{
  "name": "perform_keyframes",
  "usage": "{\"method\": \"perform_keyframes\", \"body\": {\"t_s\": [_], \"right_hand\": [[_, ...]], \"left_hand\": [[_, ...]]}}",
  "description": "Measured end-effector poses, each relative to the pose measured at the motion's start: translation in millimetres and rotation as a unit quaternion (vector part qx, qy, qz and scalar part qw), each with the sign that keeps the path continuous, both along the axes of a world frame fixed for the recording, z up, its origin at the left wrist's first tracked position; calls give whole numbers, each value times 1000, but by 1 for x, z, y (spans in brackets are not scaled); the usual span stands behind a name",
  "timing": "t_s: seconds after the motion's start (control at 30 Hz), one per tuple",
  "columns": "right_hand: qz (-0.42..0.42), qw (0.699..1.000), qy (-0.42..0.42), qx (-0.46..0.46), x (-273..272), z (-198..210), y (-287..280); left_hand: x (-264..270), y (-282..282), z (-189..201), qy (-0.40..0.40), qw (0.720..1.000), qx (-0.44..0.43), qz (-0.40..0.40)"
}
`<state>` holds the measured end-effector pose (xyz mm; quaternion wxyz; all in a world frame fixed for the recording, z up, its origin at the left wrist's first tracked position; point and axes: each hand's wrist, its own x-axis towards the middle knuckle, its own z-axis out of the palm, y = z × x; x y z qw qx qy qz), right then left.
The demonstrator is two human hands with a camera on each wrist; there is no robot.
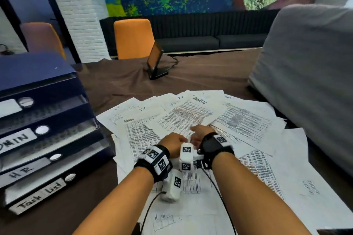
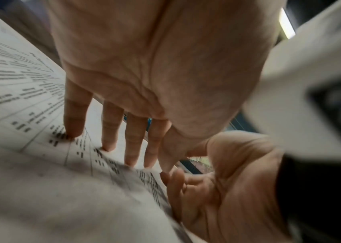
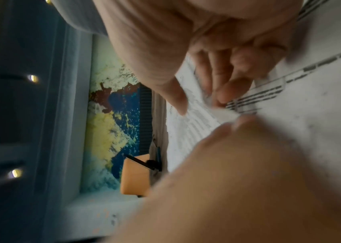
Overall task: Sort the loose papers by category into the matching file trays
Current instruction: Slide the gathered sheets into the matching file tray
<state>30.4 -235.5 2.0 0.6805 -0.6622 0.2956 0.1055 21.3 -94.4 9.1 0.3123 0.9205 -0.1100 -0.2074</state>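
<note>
Several printed papers [image 1: 246, 120] lie fanned over the brown table; some have IT or ADMIN handwritten on top. A dark blue stack of file trays [image 1: 89, 112] stands at the left, with labels ADMIN [image 1: 17, 141], HR [image 1: 24, 170] and Task List [image 1: 38, 196]. My left hand [image 1: 172, 144] rests on a sheet with straight fingers [image 2: 132, 139] pressing it down. Right beside it, my right hand [image 1: 202, 132] pinches the near corner of the ADMIN sheet [image 1: 187, 114] between thumb and curled fingers [image 3: 223, 88]. The corner itself is blurred.
A tablet on a stand [image 1: 156, 61] sits at the table's far middle, with an orange chair [image 1: 133, 38] behind it. A large grey cushion [image 1: 305, 82] borders the papers on the right. Bare brown cloth [image 1: 57, 221] shows in front of the trays.
</note>
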Motion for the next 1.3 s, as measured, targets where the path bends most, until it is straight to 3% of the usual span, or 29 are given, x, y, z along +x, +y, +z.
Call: {"method": "perform_keyframes", "body": {"t_s": [0.07,0.17,0.23,0.33,0.47,0.6,0.67,0.73,0.83,0.9,0.97,1.03,1.1,1.2,1.23,1.3], "right_hand": [[47,996,-6,-75,1,-2,0],[33,985,-23,-169,2,2,0],[45,983,-33,-175,0,12,-2],[18,994,-52,-98,-21,23,-11],[81,995,10,-59,-53,17,-32],[51,993,5,-104,-42,3,-36],[75,983,0,-166,-33,5,-24],[107,966,-27,-233,-29,9,-7],[112,942,-150,-278,-30,20,14],[121,942,-213,-229,-34,32,20],[110,959,-241,-97,-39,44,15],[87,970,-227,25,-42,49,1],[79,974,-207,58,-43,47,-17],[68,989,-129,-28,-35,33,-39],[96,984,-97,-111,-34,29,-47],[146,936,-58,-315,-31,21,-61]], "left_hand": [[-2,5,2,0,999,-27,19],[-2,15,5,15,996,-64,58],[0,26,7,2,994,-73,84],[7,47,6,-29,985,-71,158],[13,69,-4,18,968,-112,225],[8,69,-10,15,968,-117,220],[5,69,-8,10,968,-120,222],[5,72,-7,7,965,-121,232],[7,79,-6,3,949,-159,271],[10,86,-7,-3,934,-175,311],[13,92,-8,3,918,-203,340],[14,97,-11,46,896,-273,348],[9,96,-11,121,859,-371,332],[0,89,-8,190,814,-461,297],[-2,85,-9,191,818,-456,295],[-4,79,-11,181,838,-421,295]]}}
